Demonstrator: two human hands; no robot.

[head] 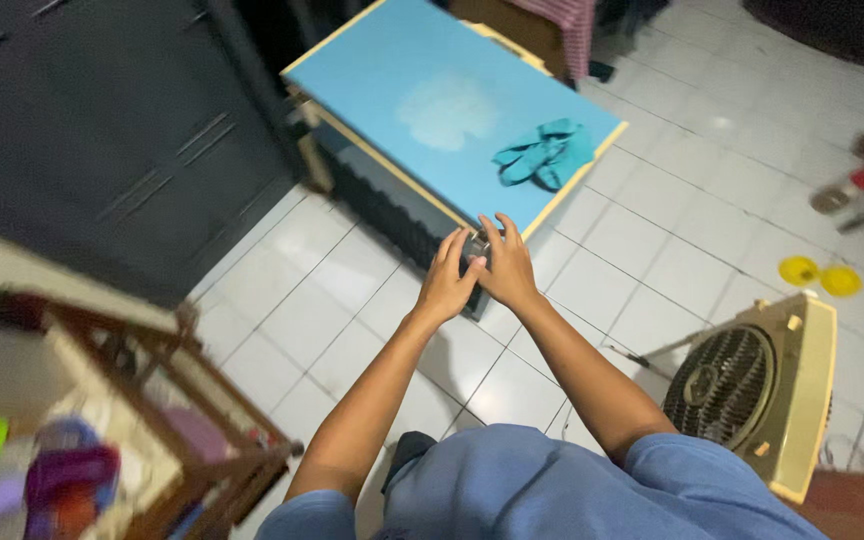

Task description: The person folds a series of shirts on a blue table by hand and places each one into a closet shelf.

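Both hands — the left hand (446, 283) and right hand (505, 268) — meet at mid-frame, fingers closed round a small blurred object (476, 256) at the blue table's (392, 75) near corner — it could slip onto the tiled floor (652, 240) if the grip loosens.

Both hands meet at the near corner of the blue-topped wooden table (452, 110), and whatever small thing sits between the left hand (446, 283) and right hand (505, 270) is hidden by the fingers. The brown wooden shelf rack (162, 400) at lower left blurs out, its colourful contents unreadable. The beige box fan (762, 390) is partly covered by the person's blue sleeve.
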